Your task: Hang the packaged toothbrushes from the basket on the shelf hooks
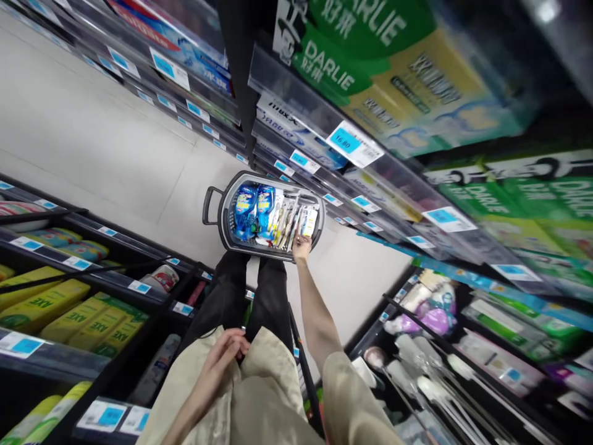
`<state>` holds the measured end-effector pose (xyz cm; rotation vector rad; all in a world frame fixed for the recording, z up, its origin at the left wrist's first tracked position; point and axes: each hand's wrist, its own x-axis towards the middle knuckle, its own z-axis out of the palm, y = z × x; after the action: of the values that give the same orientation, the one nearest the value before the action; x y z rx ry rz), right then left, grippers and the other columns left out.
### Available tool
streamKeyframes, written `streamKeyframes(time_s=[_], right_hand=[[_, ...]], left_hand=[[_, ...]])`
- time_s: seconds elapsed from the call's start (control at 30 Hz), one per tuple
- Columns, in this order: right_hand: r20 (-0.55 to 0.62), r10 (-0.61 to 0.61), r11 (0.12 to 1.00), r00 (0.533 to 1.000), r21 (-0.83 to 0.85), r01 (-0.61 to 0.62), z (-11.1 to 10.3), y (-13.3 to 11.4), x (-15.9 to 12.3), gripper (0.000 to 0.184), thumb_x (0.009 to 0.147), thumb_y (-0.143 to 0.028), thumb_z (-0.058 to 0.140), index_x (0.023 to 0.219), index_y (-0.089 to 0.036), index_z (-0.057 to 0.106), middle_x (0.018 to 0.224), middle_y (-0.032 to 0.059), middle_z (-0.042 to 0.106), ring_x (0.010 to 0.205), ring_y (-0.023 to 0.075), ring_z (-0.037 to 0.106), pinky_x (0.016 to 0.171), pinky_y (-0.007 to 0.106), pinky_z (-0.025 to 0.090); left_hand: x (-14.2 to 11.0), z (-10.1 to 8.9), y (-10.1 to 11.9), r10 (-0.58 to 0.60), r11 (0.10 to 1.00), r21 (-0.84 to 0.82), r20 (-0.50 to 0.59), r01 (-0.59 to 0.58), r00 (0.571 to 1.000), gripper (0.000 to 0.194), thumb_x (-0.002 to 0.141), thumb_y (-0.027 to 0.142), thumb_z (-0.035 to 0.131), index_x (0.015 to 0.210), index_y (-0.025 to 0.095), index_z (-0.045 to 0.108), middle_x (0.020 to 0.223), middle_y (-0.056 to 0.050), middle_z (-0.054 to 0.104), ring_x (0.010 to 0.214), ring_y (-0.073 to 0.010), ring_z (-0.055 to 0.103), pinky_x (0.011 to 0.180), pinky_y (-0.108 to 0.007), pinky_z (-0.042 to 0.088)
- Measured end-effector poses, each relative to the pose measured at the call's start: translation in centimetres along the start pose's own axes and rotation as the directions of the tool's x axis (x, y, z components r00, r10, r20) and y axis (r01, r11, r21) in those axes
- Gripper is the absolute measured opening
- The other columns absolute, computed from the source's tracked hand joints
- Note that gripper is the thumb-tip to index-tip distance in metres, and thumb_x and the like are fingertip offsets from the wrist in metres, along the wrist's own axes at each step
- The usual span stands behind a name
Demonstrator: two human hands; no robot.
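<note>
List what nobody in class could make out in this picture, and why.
All in the head view:
Floor of the grey plastic basket: hidden by its contents.
Fine print on the blue plastic packs: too small.
Bare right hand's exact grip: too small.
Anything under the bare left hand: covered by it.
Green cardboard Darlie boxes, far right: blurred, cut off by the edge.

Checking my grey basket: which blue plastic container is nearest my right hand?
The blue container beside the pale thin packets; the other is nearer the dark looped handle.
</note>
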<state>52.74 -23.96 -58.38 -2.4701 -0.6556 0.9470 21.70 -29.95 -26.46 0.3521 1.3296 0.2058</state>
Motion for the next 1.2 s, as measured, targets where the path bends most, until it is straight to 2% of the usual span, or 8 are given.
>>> streamKeyframes(time_s=[0.13,0.3,0.43,0.57,0.7,0.83,1.0,1.2], right_hand=[[0.092,-0.052,0.998,0.994,0.049,0.047,-0.7,0.3,0.7,0.033,0.082,-0.02,0.064,0.113,-0.016,0.077,0.126,0.0134,0.066,0.116,0.0228,0.062,0.109,0.037,0.047],[0.262,-0.147,0.989,0.954,0.069,0.133,3.4,-0.1,3.3,0.028,0.081,-0.02,0.071,0.108,-0.023,0.08,0.141,0.0078,0.058,0.138,0.0238,0.048,0.122,0.038,0.031],[0.296,-0.058,0.998,0.953,0.046,0.047,6.9,-0.6,4.7,0.03,0.078,-0.019,0.075,0.107,-0.021,0.078,0.145,0.0085,0.054,0.139,0.0285,0.046,0.123,0.041,0.03],[0.265,-0.042,0.999,0.963,0.044,0.032,7.2,-0.4,4.3,0.041,0.08,-0.02,0.072,0.12,-0.017,0.07,0.149,0.0116,0.051,0.145,0.0294,0.037,0.124,0.042,0.026],[0.249,0.017,0.99,0.968,0.129,-0.05,3.7,-0.4,1.7,0.046,0.076,-0.021,0.073,0.12,-0.015,0.067,0.145,0.014,0.055,0.145,0.0271,0.039,0.124,0.038,0.027],[0.205,0.041,0.973,0.978,0.215,-0.086,-2.7,-1.9,-3.6,0.034,0.072,-0.021,0.072,0.105,-0.016,0.071,0.131,0.0125,0.066,0.132,0.0265,0.054,0.118,0.039,0.036],[0.19,0.059,0.913,0.98,0.386,-0.13,-11.1,-4.7,-11.8,0.016,0.072,-0.028,0.068,0.083,-0.016,0.069,0.095,0.0095,0.075,0.094,0.0244,0.069,0.093,0.038,0.054],[0.203,0.022,0.773,0.979,0.618,-0.145,-18.7,-7.7,-19.0,0.039,0.063,-0.041,0.08,0.087,-0.02,0.058,0.075,-0.0008,0.07,0.069,0.0166,0.064,0.067,0.027,0.053]], left_hand=[[0.4,1.7,-1.2,0.02,0.999,0.028,0.047,-0.021,0.999,0.037,0.094,0.052,0.065,0.113,0.021,0.068,0.092,-0.006,0.073,0.086,-0.0219,0.062,0.079,-0.032,0.045],[0.9,2.1,-4.1,0.002,1.0,0.014,0.01,-0.002,1.0,0.036,0.092,0.051,0.068,0.112,0.02,0.068,0.09,-0.005,0.073,0.082,-0.0209,0.061,0.076,-0.031,0.044],[1.3,2.3,-5.3,-0.001,1.0,-0.01,-0.034,0.001,0.999,0.035,0.091,0.049,0.07,0.111,0.02,0.068,0.089,-0.005,0.073,0.083,-0.021,0.062,0.076,-0.031,0.044],[1.3,3.1,-5.6,-0.001,1.0,0.002,-0.034,0.001,0.999,0.034,0.093,0.048,0.068,0.112,0.02,0.067,0.091,-0.005,0.073,0.084,-0.0215,0.063,0.077,-0.031,0.044],[0.8,4.3,-5.5,0.056,0.997,0.046,0.003,-0.056,0.998,0.034,0.093,0.049,0.066,0.112,0.02,0.067,0.091,-0.005,0.073,0.084,-0.0216,0.062,0.078,-0.031,0.045],[-0.1,6.0,-3.8,0.158,0.971,0.173,0.063,-0.167,0.985,0.035,0.094,0.048,0.062,0.114,0.02,0.065,0.092,-0.006,0.073,0.085,-0.0221,0.064,0.079,-0.033,0.047],[-1.8,9.5,0.6,0.348,0.815,0.461,0.095,-0.351,0.933,0.031,0.095,0.043,0.051,0.11,0.019,0.063,0.091,-0.008,0.075,0.085,-0.0225,0.068,0.082,-0.035,0.052],[-3.5,13.5,4.8,0.387,0.658,0.62,0.209,-0.427,0.898,0.025,0.089,0.027,0.053,0.109,0.021,0.067,0.095,-0.007,0.077,0.09,-0.0232,0.07,0.084,-0.033,0.053]])
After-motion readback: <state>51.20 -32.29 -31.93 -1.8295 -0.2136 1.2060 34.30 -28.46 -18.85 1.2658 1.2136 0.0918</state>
